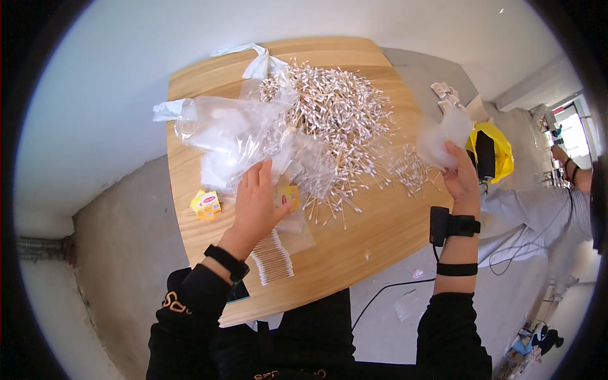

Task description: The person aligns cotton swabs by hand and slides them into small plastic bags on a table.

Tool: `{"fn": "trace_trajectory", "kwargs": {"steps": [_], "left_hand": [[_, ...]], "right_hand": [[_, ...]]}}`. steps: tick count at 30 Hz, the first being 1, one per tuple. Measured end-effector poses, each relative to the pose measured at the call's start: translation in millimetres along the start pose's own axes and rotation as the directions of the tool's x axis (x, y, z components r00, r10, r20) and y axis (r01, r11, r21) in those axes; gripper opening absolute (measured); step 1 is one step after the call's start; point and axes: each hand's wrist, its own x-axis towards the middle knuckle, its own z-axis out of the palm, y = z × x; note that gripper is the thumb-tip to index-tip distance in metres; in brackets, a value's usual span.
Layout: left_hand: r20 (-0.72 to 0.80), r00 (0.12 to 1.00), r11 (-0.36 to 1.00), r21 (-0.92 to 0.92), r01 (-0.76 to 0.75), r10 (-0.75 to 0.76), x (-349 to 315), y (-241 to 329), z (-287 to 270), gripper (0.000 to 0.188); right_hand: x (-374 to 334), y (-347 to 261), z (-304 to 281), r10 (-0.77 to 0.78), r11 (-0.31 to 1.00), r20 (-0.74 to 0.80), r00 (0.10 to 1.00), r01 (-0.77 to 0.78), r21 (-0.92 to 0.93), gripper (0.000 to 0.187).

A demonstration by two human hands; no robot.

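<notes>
My left hand (pixel 254 204) lies over the left part of the table, its fingers stretched and thumb apart. A yellow printed card (pixel 287 197) shows beside its thumb; whether they touch is unclear. Clear plastic bags (pixel 231 130) lie crumpled just beyond the fingertips. Below the palm, a neat row of cotton swabs (pixel 272 261) is lined up near the table's front edge. Raised at the table's right side, my right hand (pixel 461 174) pinches a whitish translucent plastic bag (pixel 443 136). A big heap of loose cotton swabs (pixel 339 111) covers the far middle.
A small swab pile (pixel 413 172) lies at the right of the wooden table (pixel 354 237). More yellow cards (pixel 206 204) sit at the left. Beyond the right edge are a yellow bag (pixel 497 152) and another person's arm (pixel 570 168). A black cable (pixel 386 288) hangs by the front edge.
</notes>
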Motion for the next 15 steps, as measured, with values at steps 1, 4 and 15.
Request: {"fn": "trace_trajectory", "kwargs": {"steps": [1, 4, 15], "left_hand": [[0.018, 1.0, 0.998, 0.057, 0.02, -0.021, 5.2, -3.1, 4.1, 0.07], [0.041, 0.996, 0.992, 0.1, 0.076, -0.08, 14.2, -11.3, 7.8, 0.064], [-0.049, 0.986, 0.987, 0.003, 0.159, -0.159, 18.9, -41.0, -19.1, 0.019]], "right_hand": [[-1.6, -6.5, 1.8, -0.019, 0.999, -0.048, 0.999, 0.021, 0.041, 0.033], [-6.8, -8.7, 1.4, -0.008, 0.998, -0.133, 0.991, 0.016, 0.059, 0.034], [-28.3, 77.4, 90.3, 0.224, 0.956, 0.383, 0.896, -0.278, 0.091, 0.031]]}}
